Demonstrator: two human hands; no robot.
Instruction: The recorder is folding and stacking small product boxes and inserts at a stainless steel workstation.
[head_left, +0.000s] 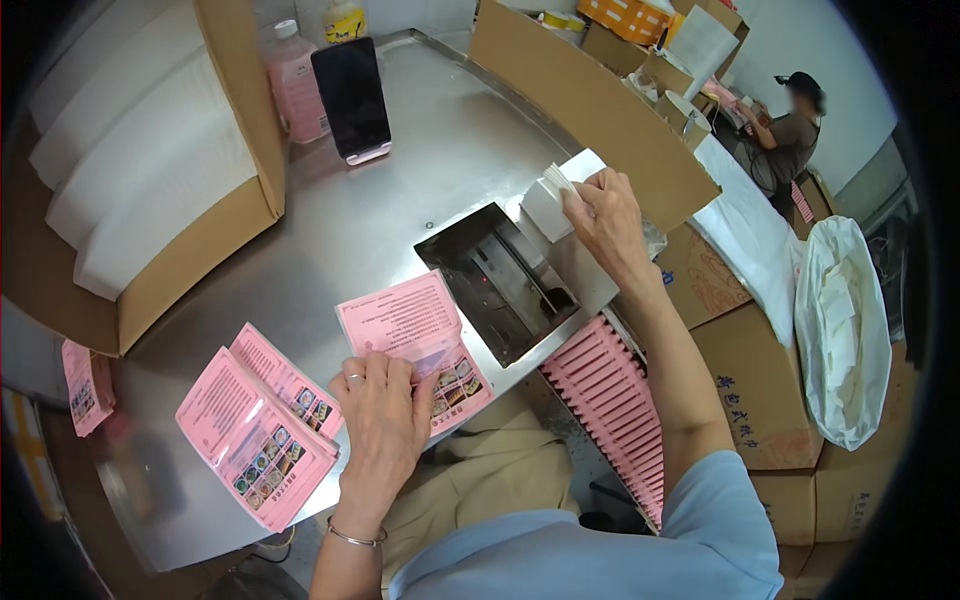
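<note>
My left hand, with a ring on one finger, is closed at the left edge of a pink printed packet. Its thumb lies across a shiny, see-through part of the packet. My right hand pinches a thin wad of folded white paper, held above the steel table's right side. Just behind and under that wad are more white papers. Left of my left hand, two overlapping stacks of similar pink packets lie on the table.
A dark rectangular opening sits in the steel table. Pink packets in a row are below its edge. An open carton of white paper, a phone on a stand and a pink bottle stand leftward. A co-worker sits far right.
</note>
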